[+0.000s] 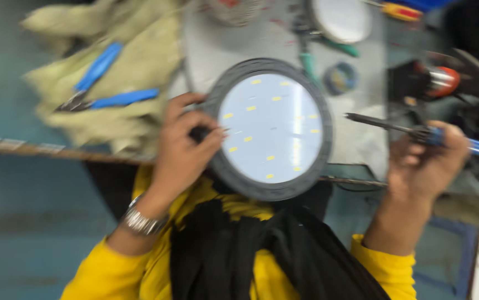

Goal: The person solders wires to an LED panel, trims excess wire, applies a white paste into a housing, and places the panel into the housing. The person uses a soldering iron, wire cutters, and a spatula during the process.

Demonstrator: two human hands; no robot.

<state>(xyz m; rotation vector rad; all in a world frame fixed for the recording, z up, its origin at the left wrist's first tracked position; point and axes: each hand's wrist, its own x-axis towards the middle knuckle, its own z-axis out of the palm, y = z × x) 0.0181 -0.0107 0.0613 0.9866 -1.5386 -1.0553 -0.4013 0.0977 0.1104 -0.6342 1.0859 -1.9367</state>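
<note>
Round lamp, centre of frame: grey rim, white board with yellow chips, face up. Left hand at its left rim, fingers pinching a small dark part against the edge. Right hand, right of frame, apart from lamp, fingers curled round a blue-handled tool; long axis horizontal, tip pointing left toward lamp. Pliers on cloth, upper left.

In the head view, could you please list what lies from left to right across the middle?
Blue-handled pliers on beige cloth → left hand → round grey-rimmed LED panel light → right hand holding a blue-handled soldering iron.
</note>
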